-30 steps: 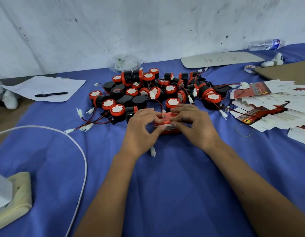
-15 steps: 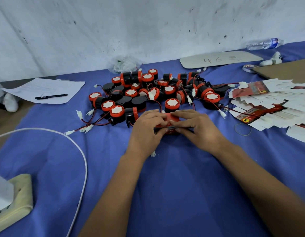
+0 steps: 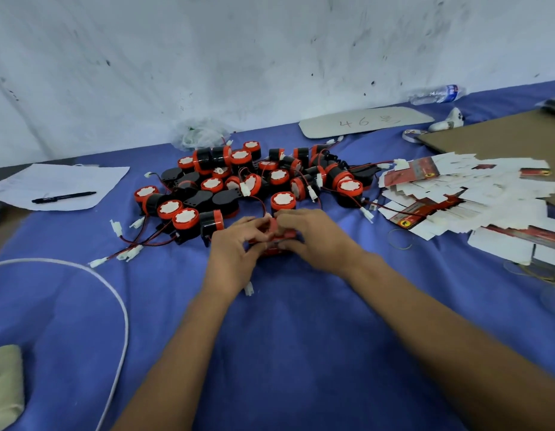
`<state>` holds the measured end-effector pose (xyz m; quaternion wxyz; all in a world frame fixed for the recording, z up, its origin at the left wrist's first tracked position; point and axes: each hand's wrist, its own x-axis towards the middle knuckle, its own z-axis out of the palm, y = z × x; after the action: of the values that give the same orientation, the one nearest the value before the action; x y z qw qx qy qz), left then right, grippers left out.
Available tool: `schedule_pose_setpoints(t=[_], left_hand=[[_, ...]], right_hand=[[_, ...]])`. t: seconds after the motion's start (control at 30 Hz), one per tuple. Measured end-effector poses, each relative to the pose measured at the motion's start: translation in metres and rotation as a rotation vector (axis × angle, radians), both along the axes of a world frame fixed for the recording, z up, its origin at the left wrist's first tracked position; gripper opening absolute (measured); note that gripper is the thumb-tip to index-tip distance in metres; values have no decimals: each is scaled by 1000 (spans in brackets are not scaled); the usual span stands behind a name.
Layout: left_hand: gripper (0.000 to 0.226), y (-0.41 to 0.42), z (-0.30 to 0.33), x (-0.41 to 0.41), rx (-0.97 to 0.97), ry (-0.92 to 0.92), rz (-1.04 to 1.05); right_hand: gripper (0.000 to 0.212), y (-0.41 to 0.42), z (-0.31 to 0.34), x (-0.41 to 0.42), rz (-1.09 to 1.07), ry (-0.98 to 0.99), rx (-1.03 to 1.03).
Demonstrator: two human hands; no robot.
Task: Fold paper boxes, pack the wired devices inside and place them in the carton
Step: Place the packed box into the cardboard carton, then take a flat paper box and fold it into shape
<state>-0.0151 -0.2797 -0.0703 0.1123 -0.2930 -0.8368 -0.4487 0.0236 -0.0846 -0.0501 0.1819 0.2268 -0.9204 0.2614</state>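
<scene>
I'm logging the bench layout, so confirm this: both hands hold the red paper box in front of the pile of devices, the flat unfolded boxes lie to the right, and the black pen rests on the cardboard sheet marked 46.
One detail is wrong. In the head view the black pen rests on the white paper at the far left, not on the cardboard sheet marked 46. The rest stands: left hand and right hand hold the red paper box in front of the pile of devices, with the flat unfolded boxes to the right.

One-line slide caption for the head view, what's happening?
Left hand and right hand fold a small red paper box beside piled red-and-black wired devices on blue cloth.

Red box, red-and-black devices with white faces, blue cloth.
</scene>
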Motion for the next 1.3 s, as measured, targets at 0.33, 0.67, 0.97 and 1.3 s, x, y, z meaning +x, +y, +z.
schedule_pose_setpoints(t=[0.33,0.67,0.97,1.3], left_hand=[[8,185,107,48,126,110,-432],[49,493,156,260,1,320,-972],[47,549,103,288,-453,431,-1006],[42,532,101,286,-424,444,-1021]], right_hand=[[14,155,105,125,-385,93,-248],[20,351,157,389,-1545,347,-120],[22,435,127,408,-1464,-860,-9],[23,407,131,403,-1493,-699,-81]])
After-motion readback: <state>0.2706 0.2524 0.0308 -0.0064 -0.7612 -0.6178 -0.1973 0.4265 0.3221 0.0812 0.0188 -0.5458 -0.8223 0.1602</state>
